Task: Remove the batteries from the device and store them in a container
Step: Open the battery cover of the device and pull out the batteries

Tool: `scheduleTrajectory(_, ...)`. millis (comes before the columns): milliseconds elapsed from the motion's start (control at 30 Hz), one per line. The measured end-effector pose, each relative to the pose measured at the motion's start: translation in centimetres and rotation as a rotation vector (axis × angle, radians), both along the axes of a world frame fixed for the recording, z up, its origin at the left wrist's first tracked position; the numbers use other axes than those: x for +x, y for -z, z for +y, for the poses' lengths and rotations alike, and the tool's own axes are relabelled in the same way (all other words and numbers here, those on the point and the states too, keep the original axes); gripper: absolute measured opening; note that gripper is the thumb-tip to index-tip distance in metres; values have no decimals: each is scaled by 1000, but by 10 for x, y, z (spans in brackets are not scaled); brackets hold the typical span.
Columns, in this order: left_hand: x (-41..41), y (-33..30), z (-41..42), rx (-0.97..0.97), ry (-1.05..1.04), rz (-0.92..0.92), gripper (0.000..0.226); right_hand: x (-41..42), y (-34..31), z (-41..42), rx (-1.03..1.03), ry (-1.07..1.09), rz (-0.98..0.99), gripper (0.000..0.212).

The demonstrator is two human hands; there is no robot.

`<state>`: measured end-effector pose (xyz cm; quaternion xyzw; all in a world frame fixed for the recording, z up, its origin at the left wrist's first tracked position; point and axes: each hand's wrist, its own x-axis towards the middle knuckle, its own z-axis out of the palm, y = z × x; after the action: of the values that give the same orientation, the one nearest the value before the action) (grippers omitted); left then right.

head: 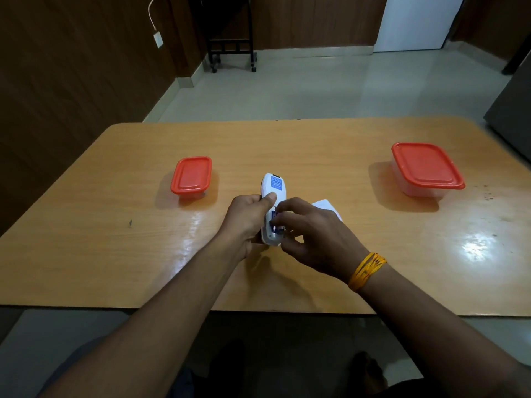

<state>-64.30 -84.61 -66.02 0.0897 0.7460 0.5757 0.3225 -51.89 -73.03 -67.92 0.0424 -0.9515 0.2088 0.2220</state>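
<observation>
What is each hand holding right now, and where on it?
The left hand grips the white handheld device around its lower body. The right hand has fingertips in the open battery compartment; whether it grips a battery cannot be told.

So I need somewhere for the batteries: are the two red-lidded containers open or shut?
Both shut: the small container and the large container have lids on.

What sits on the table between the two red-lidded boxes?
In the head view: the white device, held by the left hand, the right hand at its batteries, and a white piece.
</observation>
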Motion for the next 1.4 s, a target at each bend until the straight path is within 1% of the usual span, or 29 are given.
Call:
scheduleTrajectory(100,-2,0,-3,0,-25,-21,27,-2,0,-1,21,-39,33,29)
scheduleTrajectory(167,-1,3,-5,-4,-20,-33,25,-3,2,-1,-5,-23,35,23)
scheduleTrajectory(300,4,6,-5,15,-35,-64,20,-7,11,3,-166,76,17,8)
scheduleTrajectory(400,4,7,-4,10,-59,-86,21,-7,11,3,-323,220,90,4)
scheduleTrajectory(433,4,6,-3,3,-66,-101,22,-7,8,2,-430,288,101,5)
scheduleTrajectory(467,4,6,-3,-1,-71,-122,22,-8,4,1,-603,352,87,9)
scheduleTrajectory(567,8,5,-2,-3,-67,-160,32,-11,-9,-5,-1313,450,-49,21)
scheduleTrajectory(600,9,6,-1,6,-63,-157,35,-11,-12,-5,-1467,470,-105,22)
scheduleTrajectory(633,10,7,-1,16,-62,-155,36,-11,-13,-5,-1564,478,-165,22)
scheduleTrajectory(667,11,7,0,30,-65,-158,37,-11,-13,-5,-1608,473,-226,22)
scheduleTrajectory(733,14,8,0,52,-75,-168,39,-13,-9,-5,-1578,467,-327,25)
scheduleTrajectory(833,18,7,0,52,-68,-164,40,-17,0,-7,-1389,499,-389,28)
scheduleTrajectory(933,22,9,1,58,-69,-160,41,-20,6,-12,-1264,493,-355,35)
scheduleTrajectory(1100,28,9,3,33,-99,-92,44,-23,9,-14,-1167,468,-300,29)
scheduleTrajectory(1233,36,7,5,51,-122,-57,42,-23,16,-13,-1085,470,-224,32)
scheduleTrajectory(1400,33,1,5,25,-162,-99,37,-25,21,-16,-993,479,-191,37)
